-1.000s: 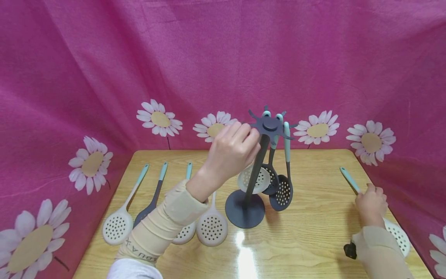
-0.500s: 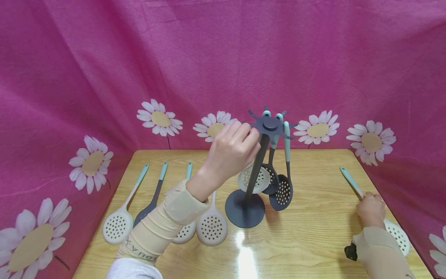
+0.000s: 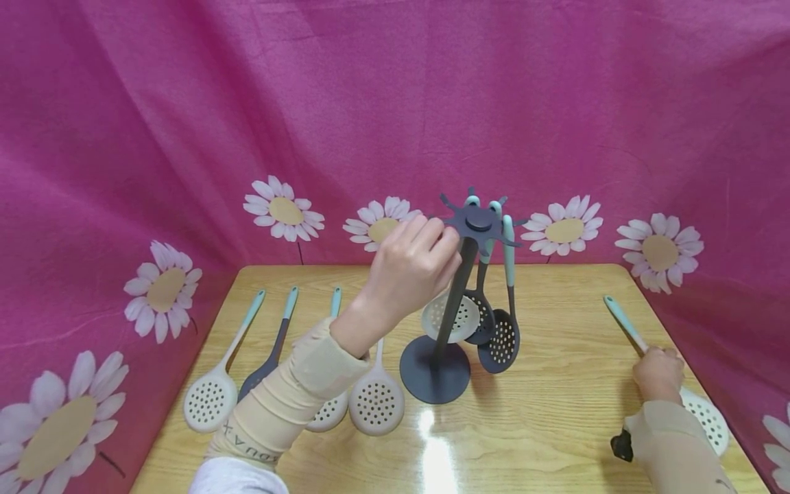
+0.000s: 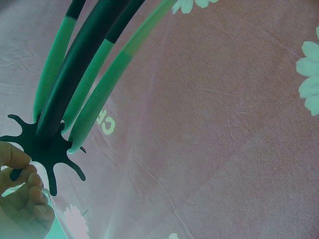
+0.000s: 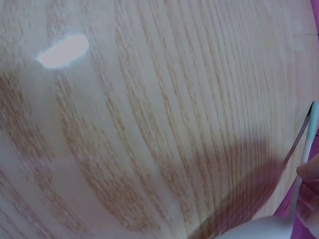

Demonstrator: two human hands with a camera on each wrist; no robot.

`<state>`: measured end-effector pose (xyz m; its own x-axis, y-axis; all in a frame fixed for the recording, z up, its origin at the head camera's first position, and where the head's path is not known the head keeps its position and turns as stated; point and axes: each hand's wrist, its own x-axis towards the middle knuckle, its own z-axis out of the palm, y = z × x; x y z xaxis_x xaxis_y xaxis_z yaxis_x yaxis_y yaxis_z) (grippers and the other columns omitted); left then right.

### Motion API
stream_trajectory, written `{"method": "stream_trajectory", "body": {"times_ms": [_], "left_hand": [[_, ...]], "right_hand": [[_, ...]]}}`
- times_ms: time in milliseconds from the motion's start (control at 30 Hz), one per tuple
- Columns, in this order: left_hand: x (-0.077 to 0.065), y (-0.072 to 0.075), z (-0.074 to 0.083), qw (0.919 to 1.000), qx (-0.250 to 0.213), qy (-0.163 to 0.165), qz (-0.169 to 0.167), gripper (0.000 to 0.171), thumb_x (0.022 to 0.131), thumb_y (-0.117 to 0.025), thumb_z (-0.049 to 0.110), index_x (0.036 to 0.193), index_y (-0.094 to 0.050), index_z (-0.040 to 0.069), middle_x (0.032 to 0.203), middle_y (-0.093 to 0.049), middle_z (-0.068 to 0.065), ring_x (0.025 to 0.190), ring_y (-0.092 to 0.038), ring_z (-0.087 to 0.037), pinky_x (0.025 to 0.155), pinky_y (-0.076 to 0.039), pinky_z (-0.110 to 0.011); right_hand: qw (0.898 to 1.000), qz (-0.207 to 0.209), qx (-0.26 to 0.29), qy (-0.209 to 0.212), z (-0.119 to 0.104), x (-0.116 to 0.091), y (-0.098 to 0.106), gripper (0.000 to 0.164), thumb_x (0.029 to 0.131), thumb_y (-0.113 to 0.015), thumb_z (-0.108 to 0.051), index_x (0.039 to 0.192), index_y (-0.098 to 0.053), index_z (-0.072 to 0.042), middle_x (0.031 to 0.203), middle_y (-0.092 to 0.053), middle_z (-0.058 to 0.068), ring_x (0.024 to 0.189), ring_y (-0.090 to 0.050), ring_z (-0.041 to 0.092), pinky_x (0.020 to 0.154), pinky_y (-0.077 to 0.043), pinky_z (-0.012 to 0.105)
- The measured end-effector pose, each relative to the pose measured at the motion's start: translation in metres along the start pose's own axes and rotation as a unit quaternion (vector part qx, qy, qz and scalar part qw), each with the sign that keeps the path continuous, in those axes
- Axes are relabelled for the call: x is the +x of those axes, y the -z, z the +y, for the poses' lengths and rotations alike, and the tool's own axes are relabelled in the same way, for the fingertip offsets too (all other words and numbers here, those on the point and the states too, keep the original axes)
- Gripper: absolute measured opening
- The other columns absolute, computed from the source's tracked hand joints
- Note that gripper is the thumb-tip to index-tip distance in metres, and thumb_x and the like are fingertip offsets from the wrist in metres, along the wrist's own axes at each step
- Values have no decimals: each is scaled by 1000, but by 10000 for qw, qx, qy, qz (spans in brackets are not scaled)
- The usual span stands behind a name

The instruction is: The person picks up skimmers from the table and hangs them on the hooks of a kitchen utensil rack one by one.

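Note:
My left hand pinches one hook arm of a dark utensil stand; the left wrist view shows thumb and fingers around that hook. On the stand hang a white skimmer, a dark slotted utensil and a dark slotted ladle, all with mint handles. At the table's right side, my right hand pinches the pale shaft of another white skimmer. Its mint handle end points away from me. In the right wrist view, thumb and fingers meet on that shaft.
Left of the stand, several utensils lie on the wooden table: a white skimmer, a dark-headed one, partly hidden by my forearm, and two more pale skimmers, one of them nearer the stand. Pink flowered cloth surrounds the table.
My right hand has slid a little toward me along the skimmer, and its fingers have closed on the shaft. The left hand stays on the stand's hook.

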<state>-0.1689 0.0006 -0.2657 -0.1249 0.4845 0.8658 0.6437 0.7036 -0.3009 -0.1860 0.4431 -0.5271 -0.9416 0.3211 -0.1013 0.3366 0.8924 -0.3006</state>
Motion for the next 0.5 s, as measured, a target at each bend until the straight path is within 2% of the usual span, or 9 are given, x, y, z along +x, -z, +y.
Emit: {"method": "stream_trajectory", "body": {"times_ms": [200,500], "left_hand": [[0,0,0,10000,-36,28,-14,10,80,-51,6,72,-56,4,63,-49,-4,57,-42,-19,54,-36,-24],[0,1,0,9999,-81,64,-17,10,80,-51,6,72,-57,4,63,-49,-4,57,-42,-18,53,-36,-24]], "right_hand": [[9999,-146,-42,-21,2,1,0,34,78,-41,1,100,-41,28,98,-30,43,95,-32,60,71,-40,59],[9996,251,90,-49,6,-1,-6,30,81,-36,3,104,-39,22,98,-32,44,96,-32,60,75,-36,60]]}}
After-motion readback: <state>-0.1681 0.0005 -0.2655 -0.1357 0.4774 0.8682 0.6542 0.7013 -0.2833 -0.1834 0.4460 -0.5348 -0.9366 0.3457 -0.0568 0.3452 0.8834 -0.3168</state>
